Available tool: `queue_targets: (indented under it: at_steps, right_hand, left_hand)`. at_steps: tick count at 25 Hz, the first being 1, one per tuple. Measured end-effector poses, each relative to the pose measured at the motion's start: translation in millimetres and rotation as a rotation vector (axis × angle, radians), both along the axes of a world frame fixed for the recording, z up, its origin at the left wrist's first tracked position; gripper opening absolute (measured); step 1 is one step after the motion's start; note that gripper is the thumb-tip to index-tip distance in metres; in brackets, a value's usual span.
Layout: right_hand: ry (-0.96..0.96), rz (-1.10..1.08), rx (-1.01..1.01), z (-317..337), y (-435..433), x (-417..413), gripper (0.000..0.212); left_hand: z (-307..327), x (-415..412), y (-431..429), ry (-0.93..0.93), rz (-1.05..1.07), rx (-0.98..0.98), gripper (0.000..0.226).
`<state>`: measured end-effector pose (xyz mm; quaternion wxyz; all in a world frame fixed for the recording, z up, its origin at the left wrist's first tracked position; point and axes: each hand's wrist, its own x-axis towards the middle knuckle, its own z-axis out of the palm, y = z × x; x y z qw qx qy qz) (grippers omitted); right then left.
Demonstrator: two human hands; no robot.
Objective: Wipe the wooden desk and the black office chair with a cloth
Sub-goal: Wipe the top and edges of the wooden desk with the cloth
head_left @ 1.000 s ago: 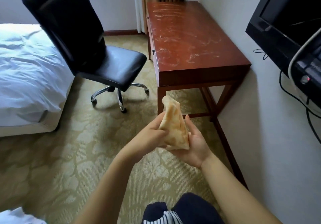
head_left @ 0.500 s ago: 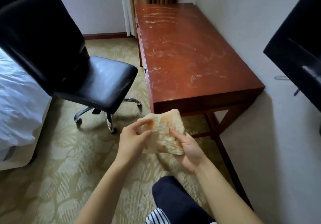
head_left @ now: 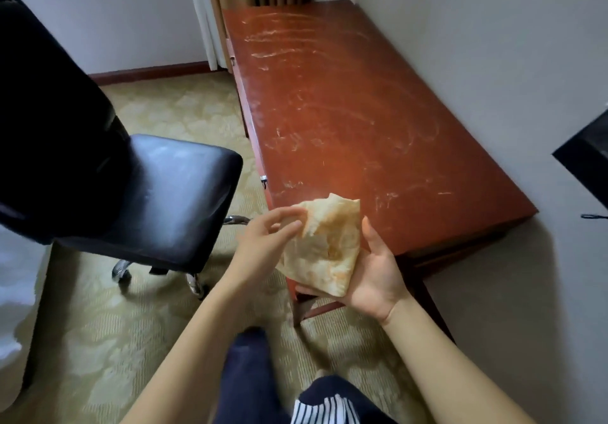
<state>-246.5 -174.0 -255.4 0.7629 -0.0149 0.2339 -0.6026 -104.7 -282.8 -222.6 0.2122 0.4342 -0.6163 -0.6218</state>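
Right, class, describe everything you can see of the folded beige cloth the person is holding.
The folded beige cloth is thin, soft-looking fabric with orange-brown stains, folded into a rough flat packet with a loose upper-left flap. It lies on the upturned right hand, thumb beside its right edge. The left hand touches the flap with its fingertips; a pinch is unclear. Held in the air, it overlaps the near corner of the reddish wooden desk in view.
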Motion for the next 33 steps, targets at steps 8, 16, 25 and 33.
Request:
queue_targets:
  at_steps: [8,16,25,33]
  right_hand:
    - [-0.117,-0.431,0.229,-18.5,-76.0,32.6,0.063]
    - [0.186,-1.030,0.525,-23.5,-67.2,-3.0,0.044]
    - [1.860,-0.246,0.911,-80.9,-83.5,-27.2,0.045]
    - [2.358,0.247,0.551,-125.0,-63.3,12.4,0.050]
  left_hand:
    - [-23.1,-30.7,-131.4,-0.105,-0.397,0.089,0.024]
    - [-50.6,-67.3,-159.2,-0.192,-0.545,0.188,0.022]
    - [-63.3,-95.0,-149.3,-0.215,-0.489,0.186,0.018]
    - [-107.2,-71.3,-141.5,-0.421,-0.192,-0.072,0.040]
